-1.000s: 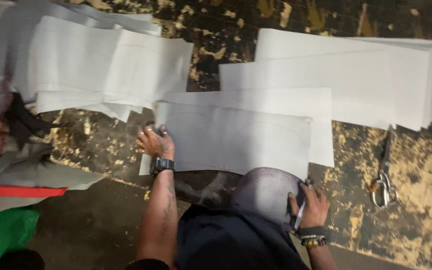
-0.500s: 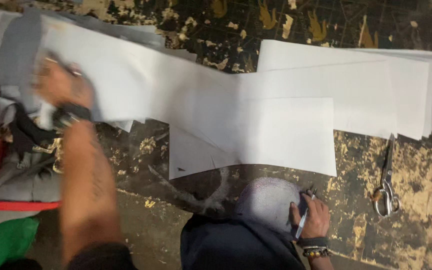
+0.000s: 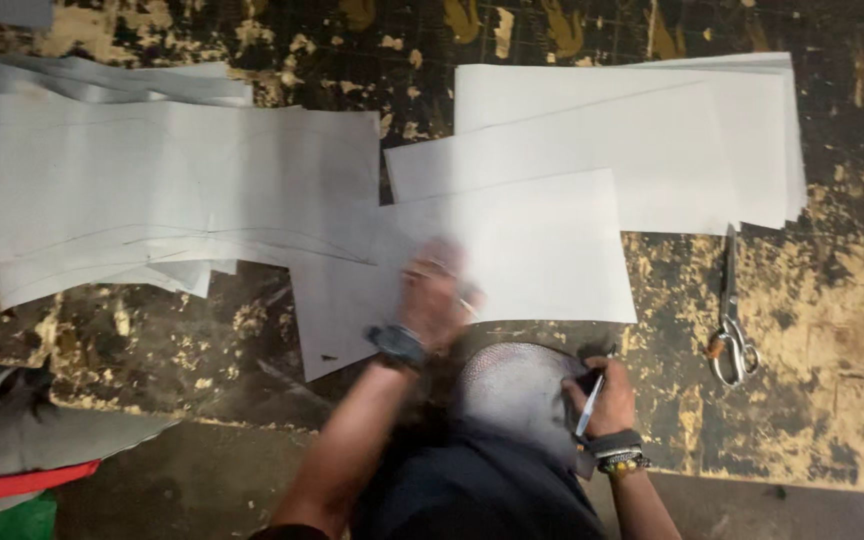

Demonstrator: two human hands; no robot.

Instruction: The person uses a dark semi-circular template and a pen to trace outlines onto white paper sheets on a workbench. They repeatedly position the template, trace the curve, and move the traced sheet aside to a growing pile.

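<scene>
1. Head view: worn dark worktable w/ flaking yellowish patches; near edge runs along the bottom of the view.
2. L hand – motion-blurred, lying over the near edge of the white paper sheet at mid-table. Fingers look loosely spread; can't tell if it grips anything. Dark watch on the wrist.
3. R hand – closed round a pen, tip pointing away from the person, near the table's front edge. Beaded bracelets on that wrist.
4. R hand sits on the right rim of a rounded dark grey piece, which lies at the front edge, between the two hands.
5. Paper sheet overlaps a bigger stack of white sheets toward the far right corner.
6. Another pile of white sheets w/ pencilled curves covers the far left part, touching the mid sheet.
7. Scissors lie on bare table right of the sheets, handles toward the front edge, apart from the R hand.
8. Grey, red & green cloth at the front left corner, off the table edge.
</scene>
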